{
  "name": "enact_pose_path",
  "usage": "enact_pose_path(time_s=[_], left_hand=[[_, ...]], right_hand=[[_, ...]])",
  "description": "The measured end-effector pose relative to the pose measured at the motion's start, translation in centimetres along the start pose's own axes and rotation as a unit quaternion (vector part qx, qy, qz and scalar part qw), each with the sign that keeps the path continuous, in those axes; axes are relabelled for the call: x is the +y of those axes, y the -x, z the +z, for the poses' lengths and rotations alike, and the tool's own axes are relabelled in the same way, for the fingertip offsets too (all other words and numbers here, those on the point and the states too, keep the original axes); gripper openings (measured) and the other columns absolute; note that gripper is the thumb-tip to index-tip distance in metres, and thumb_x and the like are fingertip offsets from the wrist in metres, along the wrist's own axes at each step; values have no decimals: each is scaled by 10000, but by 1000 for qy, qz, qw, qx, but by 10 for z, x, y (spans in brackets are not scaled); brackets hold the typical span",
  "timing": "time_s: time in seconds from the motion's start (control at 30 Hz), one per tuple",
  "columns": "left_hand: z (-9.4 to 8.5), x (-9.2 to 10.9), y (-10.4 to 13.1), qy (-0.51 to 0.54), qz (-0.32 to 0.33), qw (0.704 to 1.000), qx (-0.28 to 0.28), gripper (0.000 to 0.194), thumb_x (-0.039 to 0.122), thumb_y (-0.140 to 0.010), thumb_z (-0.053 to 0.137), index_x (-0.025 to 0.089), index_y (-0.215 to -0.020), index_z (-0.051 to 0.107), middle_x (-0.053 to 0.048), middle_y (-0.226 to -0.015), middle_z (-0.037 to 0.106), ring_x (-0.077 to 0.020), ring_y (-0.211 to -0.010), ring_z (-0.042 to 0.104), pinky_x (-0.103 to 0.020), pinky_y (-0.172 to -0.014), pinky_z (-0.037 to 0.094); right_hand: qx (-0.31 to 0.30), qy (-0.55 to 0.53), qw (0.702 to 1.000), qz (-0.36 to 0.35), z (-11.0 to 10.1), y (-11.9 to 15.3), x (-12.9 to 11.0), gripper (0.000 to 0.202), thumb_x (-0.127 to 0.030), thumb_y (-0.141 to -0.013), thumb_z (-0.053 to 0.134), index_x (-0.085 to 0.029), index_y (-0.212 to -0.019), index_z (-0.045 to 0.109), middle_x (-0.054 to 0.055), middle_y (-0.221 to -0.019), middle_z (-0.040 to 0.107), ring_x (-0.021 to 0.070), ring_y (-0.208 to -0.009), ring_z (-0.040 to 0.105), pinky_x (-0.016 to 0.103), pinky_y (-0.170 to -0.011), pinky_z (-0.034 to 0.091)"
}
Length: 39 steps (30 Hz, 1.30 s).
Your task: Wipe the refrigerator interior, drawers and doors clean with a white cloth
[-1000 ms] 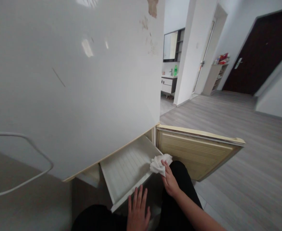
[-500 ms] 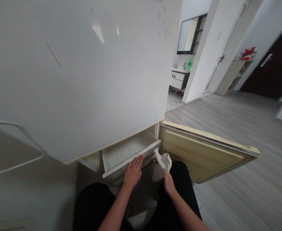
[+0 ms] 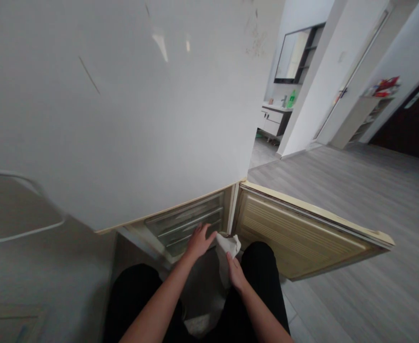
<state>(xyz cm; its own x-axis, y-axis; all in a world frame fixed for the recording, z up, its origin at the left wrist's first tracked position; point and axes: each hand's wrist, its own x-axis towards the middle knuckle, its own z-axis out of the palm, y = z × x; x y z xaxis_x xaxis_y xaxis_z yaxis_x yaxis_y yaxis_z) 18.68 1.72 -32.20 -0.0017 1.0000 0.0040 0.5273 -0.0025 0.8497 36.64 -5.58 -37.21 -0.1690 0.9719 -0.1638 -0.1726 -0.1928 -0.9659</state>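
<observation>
A white cloth point(image 3: 227, 247) hangs from my right hand point(image 3: 235, 272), which is closed around its near edge between my knees. My left hand point(image 3: 199, 242) is held in front of the freezer drawers point(image 3: 191, 224), fingers apart, with one fingertip beside the cloth's upper corner. Whether that fingertip touches the cloth I cannot tell. The drawers, with pale ribbed fronts, sit pushed into the lower compartment of the white refrigerator point(image 3: 152, 119). To the right its yellowed freezer door point(image 3: 302, 233) stands swung wide.
A white cable point(image 3: 19, 236) loops at the left. Grey wood-look floor point(image 3: 338, 190) stretches away on the right. Farther off are a washbasin cabinet point(image 3: 273, 121), a mirror point(image 3: 291, 55), a shelf point(image 3: 366, 119) and a dark door point(image 3: 409, 119).
The upper drawer, pulled out before, is now pushed in. My left hand has come off its front edge and moved near the cloth. My right hand has shifted left with the cloth.
</observation>
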Motion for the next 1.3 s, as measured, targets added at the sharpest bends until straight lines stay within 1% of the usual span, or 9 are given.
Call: enact_pose_path(time_s=[0.17,0.3,0.4,0.47,0.57,0.73,0.93,1.17,1.3], left_hand=[[29,-38,46,110,-56,992,3,520,639,-799,583,177,-1016,680,-140,-1021,744,-270,-969,707,-380,-861,548],[9,-69,73,141,-80,986,48,476,631,-714,637,186,-879,666,-83,-797,700,-259,-798,681,-395,-787,533],[-12,-79,83,133,-77,985,80,342,534,-660,711,209,-748,654,-70,-854,671,-262,-903,638,-403,-885,484],[-21,-79,86,135,-70,984,87,290,488,-656,721,216,-690,627,-68,-931,669,-260,-998,612,-389,-952,445],[-26,-75,89,151,-71,983,76,292,478,-674,714,223,-675,573,-20,-810,634,-216,-871,606,-337,-866,460],[-27,-73,91,183,-115,974,69,409,540,-690,727,218,-927,641,-14,-867,653,-201,-836,604,-298,-767,456],[-32,-75,95,237,-164,957,29,434,606,-656,741,192,-689,616,27,-632,572,-157,-631,542,-258,-603,397],[-27,-68,99,271,-183,945,20,474,569,-662,749,171,-912,682,-40,-810,701,-217,-755,645,-306,-692,485],[-26,-64,92,247,-160,955,46,449,529,-653,750,179,-929,697,-81,-930,736,-281,-932,665,-381,-862,507]], right_hand=[[-39,-25,997,67,28,-7,15,916,-832,-788,500,-144,-1388,583,141,-1445,555,322,-1413,439,457,-1195,297],[-81,11,995,54,58,-3,37,879,-832,-805,472,-171,-1372,589,130,-1471,530,307,-1457,371,454,-1210,261],[-107,35,993,46,75,0,48,897,-848,-793,464,-164,-1359,588,140,-1468,529,300,-1459,366,454,-1233,193],[-108,51,992,46,80,0,49,904,-853,-790,458,-156,-1349,592,150,-1464,530,302,-1448,384,460,-1234,180],[-86,58,993,52,80,0,43,898,-850,-783,474,-138,-1311,615,169,-1403,581,315,-1378,471,467,-1196,263],[-82,34,996,28,69,1,28,734,-764,-876,434,-127,-1136,688,152,-1125,715,283,-1066,656,406,-994,457],[-36,83,996,-10,58,-1,27,711,-764,-874,426,-114,-957,702,108,-910,705,236,-861,630,333,-814,471],[-73,43,996,-21,56,-2,16,570,-689,-873,495,-153,-901,686,59,-852,681,199,-803,597,302,-771,461],[-8,120,993,-5,56,-2,17,388,-551,-870,546,-190,-904,682,51,-850,676,230,-931,603,337,-863,459]])
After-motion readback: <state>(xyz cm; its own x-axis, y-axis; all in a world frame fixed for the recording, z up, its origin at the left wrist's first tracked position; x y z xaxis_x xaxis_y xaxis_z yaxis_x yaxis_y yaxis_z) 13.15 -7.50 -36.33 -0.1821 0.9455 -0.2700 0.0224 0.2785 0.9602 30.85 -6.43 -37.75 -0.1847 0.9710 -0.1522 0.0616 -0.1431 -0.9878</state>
